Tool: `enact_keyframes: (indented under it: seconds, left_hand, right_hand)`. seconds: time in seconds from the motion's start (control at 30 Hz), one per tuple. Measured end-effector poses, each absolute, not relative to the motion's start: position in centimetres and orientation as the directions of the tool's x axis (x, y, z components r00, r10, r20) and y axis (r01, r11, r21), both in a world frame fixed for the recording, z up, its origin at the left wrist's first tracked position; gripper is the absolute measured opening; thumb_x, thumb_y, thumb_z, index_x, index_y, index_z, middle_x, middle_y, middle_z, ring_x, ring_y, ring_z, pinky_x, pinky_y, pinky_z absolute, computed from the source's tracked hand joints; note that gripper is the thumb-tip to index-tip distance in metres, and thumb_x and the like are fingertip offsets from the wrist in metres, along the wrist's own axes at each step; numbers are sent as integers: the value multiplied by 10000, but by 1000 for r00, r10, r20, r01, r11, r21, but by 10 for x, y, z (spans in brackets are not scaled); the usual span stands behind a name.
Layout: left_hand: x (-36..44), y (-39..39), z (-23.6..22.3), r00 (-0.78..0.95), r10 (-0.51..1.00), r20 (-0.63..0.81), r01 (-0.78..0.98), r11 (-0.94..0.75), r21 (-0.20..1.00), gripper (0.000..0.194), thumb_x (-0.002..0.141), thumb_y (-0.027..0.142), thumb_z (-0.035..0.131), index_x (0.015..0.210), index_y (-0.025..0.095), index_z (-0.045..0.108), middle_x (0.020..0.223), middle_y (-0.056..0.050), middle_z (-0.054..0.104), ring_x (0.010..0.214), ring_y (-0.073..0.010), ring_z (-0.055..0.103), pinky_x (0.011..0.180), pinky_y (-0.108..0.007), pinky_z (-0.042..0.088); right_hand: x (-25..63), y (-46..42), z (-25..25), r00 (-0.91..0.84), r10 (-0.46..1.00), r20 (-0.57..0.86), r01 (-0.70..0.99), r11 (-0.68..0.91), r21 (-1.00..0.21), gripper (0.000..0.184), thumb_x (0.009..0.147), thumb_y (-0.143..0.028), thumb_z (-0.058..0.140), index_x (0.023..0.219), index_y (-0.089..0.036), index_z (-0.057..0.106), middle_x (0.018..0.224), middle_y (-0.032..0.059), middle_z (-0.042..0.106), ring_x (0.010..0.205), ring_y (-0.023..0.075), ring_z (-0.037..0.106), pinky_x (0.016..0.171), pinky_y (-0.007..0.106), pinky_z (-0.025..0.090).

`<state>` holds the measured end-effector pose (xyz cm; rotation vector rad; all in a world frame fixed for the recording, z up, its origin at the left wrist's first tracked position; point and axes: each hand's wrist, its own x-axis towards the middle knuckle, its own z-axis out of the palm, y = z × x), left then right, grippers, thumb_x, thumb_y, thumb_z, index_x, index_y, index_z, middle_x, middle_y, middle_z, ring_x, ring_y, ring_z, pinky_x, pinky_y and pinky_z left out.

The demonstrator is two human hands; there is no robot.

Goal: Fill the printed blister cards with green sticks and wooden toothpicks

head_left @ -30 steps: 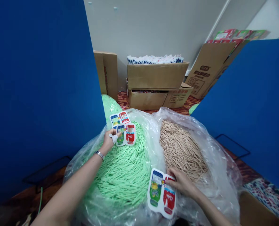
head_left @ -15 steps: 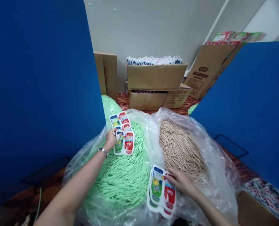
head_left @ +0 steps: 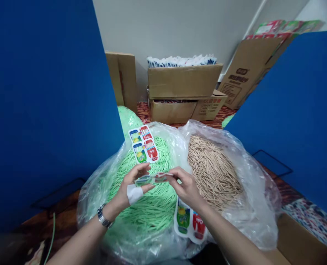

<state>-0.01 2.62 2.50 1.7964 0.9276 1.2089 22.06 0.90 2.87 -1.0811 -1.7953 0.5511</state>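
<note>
My right hand [head_left: 187,187] pinches the right end of a thin drink-printed card [head_left: 161,178], held nearly edge-on above a pile of light green sticks [head_left: 141,213]. My left hand [head_left: 134,184], with white tape at the thumb base and a metal watch, has its thumb and fingers spread around the card's left end; whether they touch it is unclear. Farther back, overlapping cards [head_left: 144,144] with red and green jar pictures lie on the green sticks. A stack of similar cards [head_left: 183,219] sits below my right wrist, partly covered by my forearm.
Thin brown sticks [head_left: 213,169] fill a clear plastic bag [head_left: 258,198] on the right. Blue panels [head_left: 47,92] stand at both sides. Stacked cardboard boxes [head_left: 184,82] are behind, near the wall. A taller carton [head_left: 247,70] leans at the right, and an open box sits front right.
My left hand has left the cards at the back and come nearer. My right hand has risen from the front stack and now holds a card between both hands. The view has shifted slightly.
</note>
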Motion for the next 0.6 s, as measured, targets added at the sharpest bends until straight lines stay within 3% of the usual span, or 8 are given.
enact_keyframes:
  seconds: [0.13, 0.23, 0.37, 0.5, 0.6]
  left_hand:
    - [-9, 13, 22, 338, 811, 477, 277, -570, 774, 27, 803, 187, 658, 824, 171, 652, 778, -42, 669, 727, -160, 622, 672, -300, 494]
    - [-9, 8, 22, 377, 768, 517, 307, -631, 713, 67, 782, 185, 684, 800, 168, 622, 717, -27, 643, 669, -151, 592, 619, -287, 472]
    - [-7, 4, 27, 369, 784, 500, 317, -611, 725, 266, 744, 193, 729, 966, 164, 586, 872, -56, 654, 782, -167, 616, 694, -302, 502]
    - [-6, 1, 29, 418, 737, 531, 277, -660, 698, 86, 809, 116, 633, 858, 170, 589, 815, -39, 642, 770, -156, 611, 695, -300, 491]
    - [-3, 1, 28, 394, 741, 544, 291, -662, 691, 133, 811, 111, 623, 922, 168, 578, 867, -62, 641, 821, -174, 605, 719, -323, 492]
  right_hand:
    - [221, -4, 26, -289, 711, 641, 402, 698, -593, 191, 869, -83, 524, 996, -207, 595, 848, 47, 628, 794, 150, 599, 685, 276, 498]
    - [226, -11, 26, -333, 666, 668, 393, 742, -543, 268, 851, -38, 522, 1042, -215, 585, 893, 62, 633, 828, 156, 611, 699, 284, 520]
    - [234, -17, 26, -280, 700, 657, 440, 702, -560, 279, 838, -26, 545, 1031, -223, 584, 864, 49, 637, 813, 154, 616, 695, 284, 522]
    - [240, -21, 23, -301, 707, 640, 440, 698, -565, 295, 830, -11, 552, 1037, -218, 583, 879, 48, 649, 829, 149, 622, 705, 275, 523]
    - [239, -23, 21, -311, 697, 646, 422, 711, -563, 321, 827, -5, 547, 1059, -225, 576, 904, 50, 653, 860, 152, 625, 727, 281, 530]
